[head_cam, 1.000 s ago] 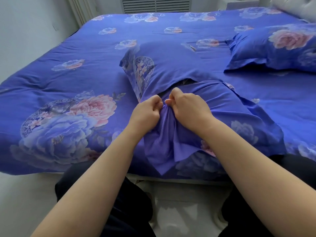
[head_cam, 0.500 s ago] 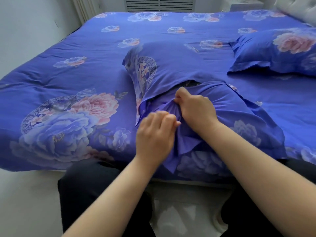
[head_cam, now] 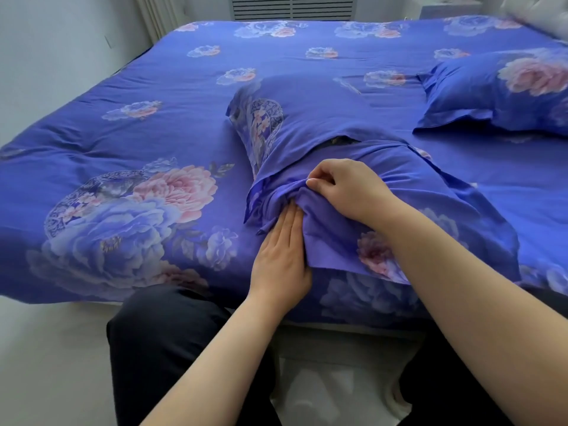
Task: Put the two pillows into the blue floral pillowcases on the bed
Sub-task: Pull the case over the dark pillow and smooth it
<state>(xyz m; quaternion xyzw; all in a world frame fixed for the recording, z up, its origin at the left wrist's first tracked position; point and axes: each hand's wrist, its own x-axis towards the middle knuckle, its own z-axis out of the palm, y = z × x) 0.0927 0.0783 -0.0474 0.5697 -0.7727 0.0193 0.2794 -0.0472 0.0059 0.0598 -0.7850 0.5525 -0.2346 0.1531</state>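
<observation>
Only the head view is given. Seen from it, the second pillow [head_cam: 362, 186] lies near the front edge of the bed [head_cam: 129, 142], just right of centre, already inside its blue floral pillowcase [head_cam: 307, 118]; a dark slit at the envelope overlap, at about 12 o'clock from the hands, is the only place where the filling may be peeping through. The right hand [head_cam: 347, 186] sits on top of the pillow with fingers curled, pinching a gather of the plain inner flap [head_cam: 325, 241] at its 9 o'clock side. The left hand [head_cam: 281, 256], at 7 o'clock from the right, lies flat with fingers straight and pressed together, their tips sliding under the bunched fold. The finished pillow [head_cam: 504, 90] rests well apart at 2 o'clock. The step in hand looks like tucking the flap over the pillow's end. To do it well, the pinching hand should probably hold the gather taut and slightly raised, so the flat hand can push deep and sweep toward the corner at 9 o'clock instead of cramming cloth into a lump. The slit at 12 o'clock ought to close once the flap is spread evenly; a twisted flap would likely leave it gaping.
</observation>
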